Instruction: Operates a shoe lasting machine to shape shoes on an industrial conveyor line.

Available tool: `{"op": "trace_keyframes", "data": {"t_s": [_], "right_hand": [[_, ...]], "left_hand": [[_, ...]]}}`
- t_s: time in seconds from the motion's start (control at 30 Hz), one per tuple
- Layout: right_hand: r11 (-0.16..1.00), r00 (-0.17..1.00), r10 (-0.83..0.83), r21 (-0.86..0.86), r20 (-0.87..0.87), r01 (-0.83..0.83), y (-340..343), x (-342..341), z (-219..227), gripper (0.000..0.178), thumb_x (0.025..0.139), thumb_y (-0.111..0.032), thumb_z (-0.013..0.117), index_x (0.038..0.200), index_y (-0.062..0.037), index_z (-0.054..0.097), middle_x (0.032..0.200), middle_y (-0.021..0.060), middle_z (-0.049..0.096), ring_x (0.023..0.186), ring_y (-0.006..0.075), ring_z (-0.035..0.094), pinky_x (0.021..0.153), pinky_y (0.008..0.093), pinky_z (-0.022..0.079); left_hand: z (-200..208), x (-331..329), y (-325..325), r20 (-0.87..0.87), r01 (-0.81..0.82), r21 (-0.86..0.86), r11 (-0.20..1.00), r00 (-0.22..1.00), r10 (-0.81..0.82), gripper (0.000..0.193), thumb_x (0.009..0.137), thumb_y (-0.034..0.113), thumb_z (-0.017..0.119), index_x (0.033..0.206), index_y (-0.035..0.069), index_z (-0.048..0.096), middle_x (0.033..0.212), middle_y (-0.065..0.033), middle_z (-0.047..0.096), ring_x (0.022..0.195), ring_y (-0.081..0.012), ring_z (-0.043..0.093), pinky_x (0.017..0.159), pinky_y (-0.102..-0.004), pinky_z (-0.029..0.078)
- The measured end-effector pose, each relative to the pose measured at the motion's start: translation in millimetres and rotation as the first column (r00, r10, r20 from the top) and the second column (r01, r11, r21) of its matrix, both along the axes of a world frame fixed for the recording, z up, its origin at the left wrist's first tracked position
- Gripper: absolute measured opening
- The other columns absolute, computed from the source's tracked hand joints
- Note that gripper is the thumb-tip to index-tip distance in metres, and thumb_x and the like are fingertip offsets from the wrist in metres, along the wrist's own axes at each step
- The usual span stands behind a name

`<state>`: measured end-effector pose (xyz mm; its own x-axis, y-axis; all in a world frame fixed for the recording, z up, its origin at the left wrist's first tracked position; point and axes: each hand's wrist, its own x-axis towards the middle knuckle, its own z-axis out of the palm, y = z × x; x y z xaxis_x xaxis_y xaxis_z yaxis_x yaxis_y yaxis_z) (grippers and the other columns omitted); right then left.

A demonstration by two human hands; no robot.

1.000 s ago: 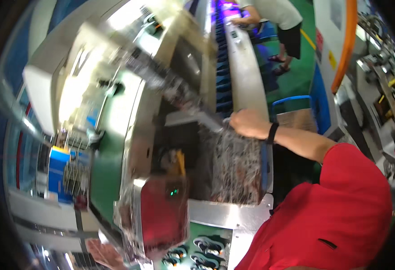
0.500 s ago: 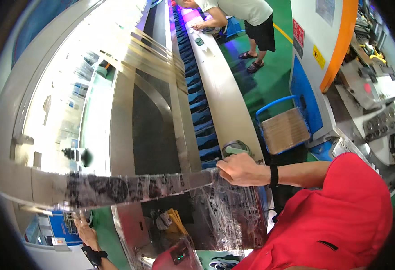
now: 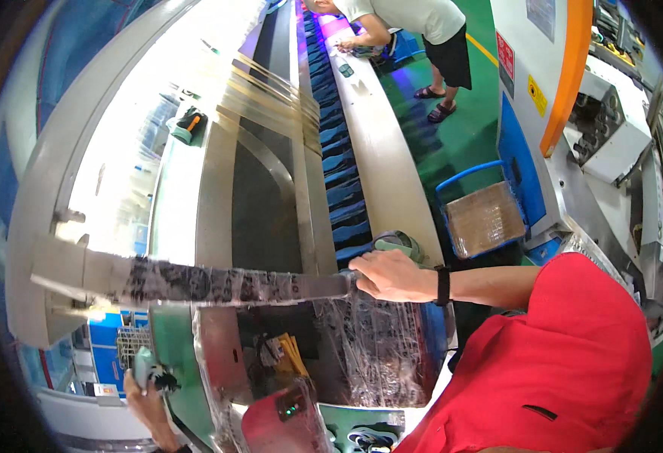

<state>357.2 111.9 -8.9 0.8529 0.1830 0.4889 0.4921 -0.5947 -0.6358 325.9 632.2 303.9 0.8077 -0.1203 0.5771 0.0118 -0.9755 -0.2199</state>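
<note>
At the lower left, my left hand (image 3: pixel 148 408) reaches down past the machine's side, its fingers closed on a pale green piece (image 3: pixel 144 365). Dark material shows beside that piece; its exact kind is unclear. My right hand (image 3: pixel 398 275) has curled fingers at the free end of a plastic-wrapped bar (image 3: pixel 233 286) that crosses the machine. Whatever lies within those fingers is hidden. Just beyond the knuckles, a green looped item (image 3: pixel 399 243) rests on the white ledge (image 3: pixel 377 166). Dark blue wavy pieces (image 3: pixel 339 185) line the channel beside this ledge.
A dark conveyor belt (image 3: pixel 263 204) runs away from me beneath hanging yellowish strips (image 3: pixel 263 102). A green and black item (image 3: pixel 186 127) sits on the bright left-hand surface. Cardboard fills a blue-framed seat or cart (image 3: pixel 486 219). Another person (image 3: pixel 414 23) bends over the far ledge.
My left hand has shifted slightly down, and the pale green piece now shows at its fingertips. My right hand stays at the bar's end. The view has tilted a little.
</note>
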Motion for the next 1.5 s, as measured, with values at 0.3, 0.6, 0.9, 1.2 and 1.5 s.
{"op": "trace_keyframes", "data": {"t_s": [0.3, 0.6, 0.9, 1.2, 1.5], "right_hand": [[0.83, 0.842, 0.32, 0.301, 0.434, -0.47, 16.0, -40.3, 51.5, 0.098, 0.075, -0.039, 0.079, 0.15, -0.0074, 0.025, 0.148, 0.0194, 0.039, 0.137, 0.0361, 0.038, 0.116, 0.0544, 0.03], [0.737, 0.865, 0.477, 0.467, 0.154, -0.489, -10.9, -148.4, 17.5, 0.073, 0.074, -0.03, 0.08, 0.136, -0.0041, 0.05, 0.128, 0.0188, 0.06, 0.115, 0.036, 0.061, 0.099, 0.0441, 0.048], [0.851, 0.819, 0.525, 0.163, -0.232, -0.499, -6.3, -139.4, 85.8, 0.092, 0.069, -0.026, 0.084, 0.142, 0.0037, 0.039, 0.14, 0.0224, 0.049, 0.13, 0.0312, 0.05, 0.109, 0.0373, 0.039], [0.834, 0.864, 0.355, -0.295, -0.359, -0.465, 87.9, -98.5, 118.3, 0.056, 0.067, -0.006, 0.072, 0.12, -0.0008, 0.057, 0.1, 0.0157, 0.066, 0.093, 0.0204, 0.062, 0.089, 0.0317, 0.047], [0.864, 0.883, 0.274, -0.306, -0.381, -0.4, 89.2, -116.7, 114.3, 0.066, 0.061, -0.007, 0.074, 0.124, -0.0045, 0.055, 0.101, 0.0126, 0.066, 0.095, 0.0164, 0.06, 0.091, 0.0308, 0.046]], "left_hand": [[-4.9, -190.7, -243.5, 0.199, 0.104, -0.857, 0.504, 0.97, 0.138, 0.052, 0.089, 0.017, 0.071, 0.127, -0.012, 0.049, 0.115, -0.0225, 0.063, 0.096, -0.0275, 0.062, 0.084, -0.0431, 0.054], [-215.4, -193.4, -305.2, -0.022, -0.028, -0.999, -0.021, 0.964, -0.263, 0.055, 0.096, 0.029, 0.062, 0.132, -0.011, 0.05, 0.115, -0.0219, 0.062, 0.093, -0.0264, 0.068, 0.081, -0.0364, 0.057], [-316.9, -314.1, -252.6, -0.114, -0.086, -0.926, -0.367, 0.992, 0.056, 0.035, 0.094, 0.02, 0.065, 0.11, -0.012, 0.063, 0.101, -0.0203, 0.069, 0.087, -0.0278, 0.071, 0.082, -0.0366, 0.058], [-553.1, -463.5, -121.5, -0.361, -0.553, -0.832, -0.047, 0.476, 0.802, 0.093, 0.081, 0.049, 0.074, 0.14, -0.012, 0.035, 0.14, -0.0348, 0.04, 0.133, -0.045, 0.038, 0.112, -0.0477, 0.03], [-651.7, -486.8, -29.3, -0.549, -0.625, -0.768, -0.142, 0.528, 0.648, 0.088, 0.074, 0.037, 0.078, 0.141, -0.005, 0.039, 0.144, -0.0286, 0.041, 0.131, -0.0411, 0.044, 0.109, -0.0433, 0.037]]}}
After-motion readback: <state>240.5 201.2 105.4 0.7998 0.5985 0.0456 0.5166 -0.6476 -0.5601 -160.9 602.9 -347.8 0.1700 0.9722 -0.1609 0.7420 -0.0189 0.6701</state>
